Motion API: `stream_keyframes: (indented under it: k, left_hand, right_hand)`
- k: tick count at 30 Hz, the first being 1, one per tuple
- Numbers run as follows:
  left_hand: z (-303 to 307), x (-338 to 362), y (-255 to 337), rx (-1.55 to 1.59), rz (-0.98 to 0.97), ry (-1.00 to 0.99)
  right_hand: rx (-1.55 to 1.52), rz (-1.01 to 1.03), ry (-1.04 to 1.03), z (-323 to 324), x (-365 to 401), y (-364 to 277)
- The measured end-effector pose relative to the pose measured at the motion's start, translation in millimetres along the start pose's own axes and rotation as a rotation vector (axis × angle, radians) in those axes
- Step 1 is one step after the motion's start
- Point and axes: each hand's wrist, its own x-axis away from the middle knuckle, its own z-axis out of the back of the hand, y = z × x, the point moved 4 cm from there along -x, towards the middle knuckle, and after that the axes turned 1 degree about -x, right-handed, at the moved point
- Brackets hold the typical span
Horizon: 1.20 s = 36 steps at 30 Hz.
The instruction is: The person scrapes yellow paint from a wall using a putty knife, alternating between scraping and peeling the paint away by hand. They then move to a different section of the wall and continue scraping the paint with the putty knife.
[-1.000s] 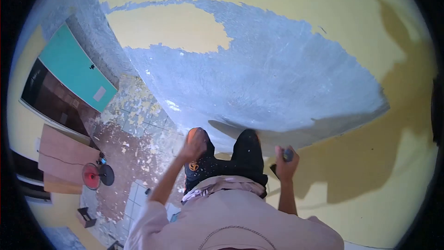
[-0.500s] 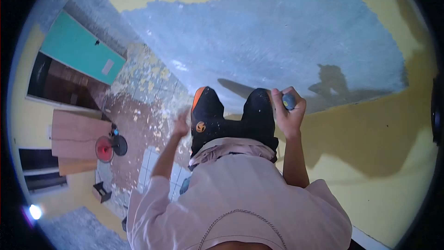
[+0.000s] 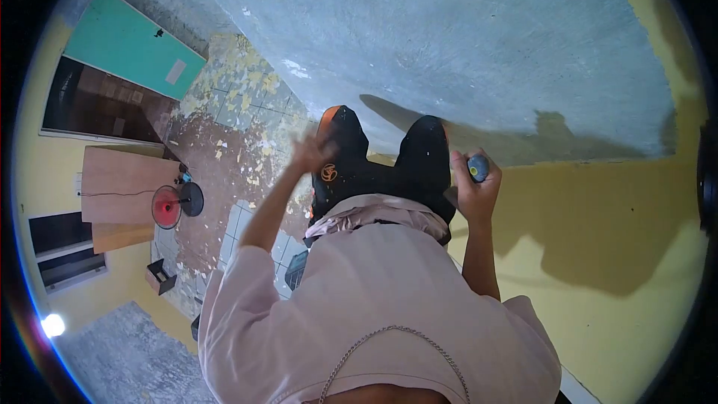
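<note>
the scraper (image 3: 477,167) sits in the right hand (image 3: 479,187), fingers curled round its handle, beside the black trousers (image 3: 419,157); likely light and stiff, best gripped by that handle. the left hand (image 3: 310,154), blurred, looks loosely spread and empty.

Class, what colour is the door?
The door is turquoise green; the head view shows it best.

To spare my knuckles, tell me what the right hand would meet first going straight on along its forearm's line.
Probably the bare grey wall patch: it lies straight ahead of the right hand, with nothing visible between. Depth is unclear, so the gap can't be judged.
</note>
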Motion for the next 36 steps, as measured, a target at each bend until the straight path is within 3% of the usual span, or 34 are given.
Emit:
stream_keyframes:
  k: [1,2,3,4,6,7,8,9,10,11,14,16,18,20,24,25,26,27,28,30,32,35,36]
  left_hand:
    - [-5.1,-25.6,-39.8,0.039,0.198,-0.06]
    - [-57.3,-68.8,-116.1,-0.088,0.505,-0.419]
    - [-74.4,-88.7,-143.3,-0.146,0.507,-0.425]
    - [-64.0,-91.3,-123.3,-0.15,0.494,-0.416]
    - [-13.4,-74.5,-30.0,-0.081,0.209,0.073]
    - [-7.6,-62.9,18.0,0.279,0.015,0.003]
    - [-26.3,-43.7,53.6,-0.011,-0.106,0.247]
    - [21.2,-17.9,116.5,-0.375,-0.007,-0.428]
    - [17.1,-10.1,141.4,-0.304,-0.155,-0.658]
    - [14.2,-7.2,157.2,-0.331,-0.199,-0.643]
    - [13.9,5.3,210.3,0.772,-0.413,-0.517]
    - [43.0,14.7,230.4,0.86,-0.394,-0.259]
    - [87.8,30.5,257.0,0.962,-0.498,-0.204]
    - [120.9,41.3,280.3,0.875,-0.719,-0.177]
    - [135.7,47.6,301.0,0.726,-0.865,-0.079]
    - [133.6,42.9,297.1,0.64,-0.85,-0.06]
    - [132.9,38.2,293.4,0.556,-0.833,-0.039]
    - [139.7,38.1,290.9,0.599,-0.807,-0.055]
    - [146.9,38.2,286.2,0.643,-0.775,-0.071]
    - [147.3,35.3,266.0,0.612,-0.836,-0.124]
    - [150.4,34.2,253.3,0.58,-0.875,-0.175]
    - [165.3,41.0,244.8,0.412,-0.955,0.016]
    - [168.1,41.8,243.5,0.405,-0.956,0.006]
  right_hand:
    - [0.0,0.006,0.004,-0.2,-1.7,-5.1]
    - [0.02,0.012,0.003,-0.7,-3.8,-11.0]
    - [0.041,0.018,0.007,-0.4,-5.8,-15.2]
    - [0.043,0.026,0.022,0.7,-7.6,-17.6]
    - [0.041,0.051,0.034,3.4,-10.2,-21.1]
    - [0.044,0.063,0.047,3.9,-11.1,-15.2]
    - [0.045,0.065,0.077,4.7,-9.4,-12.0]
    - [0.029,-0.001,0.074,2.5,-8.4,-8.0]
    - [0.012,-0.06,0.078,1.9,-9.3,-6.5]
    - [0.029,-0.09,0.077,3.3,-8.3,-9.4]
    - [-0.066,-0.017,0.058,13.7,-6.5,-10.2]
    - [-0.138,0.007,0.071,27.6,-7.1,-13.4]
    - [-0.212,0.043,0.068,36.6,-6.9,-15.5]
    - [-0.548,-0.043,0.003,35.5,-6.6,-8.9]
    - [-0.584,0.222,-0.046,27.2,-2.8,-13.6]
    - [-0.576,0.237,-0.024,29.2,-0.8,-14.2]
    - [-0.604,0.272,-0.137,27.2,1.6,-19.1]
    - [-0.629,0.304,-0.254,25.3,4.6,-24.5]
    - [-0.62,0.313,-0.243,27.0,7.3,-28.6]
    - [-0.685,0.242,-0.379,23.6,11.0,-32.8]
    - [-0.693,0.246,-0.45,24.8,8.8,-32.6]
    - [-0.515,0.301,-0.46,36.1,0.8,-39.7]
    - [-0.356,0.228,-0.457,39.8,0.6,-35.6]
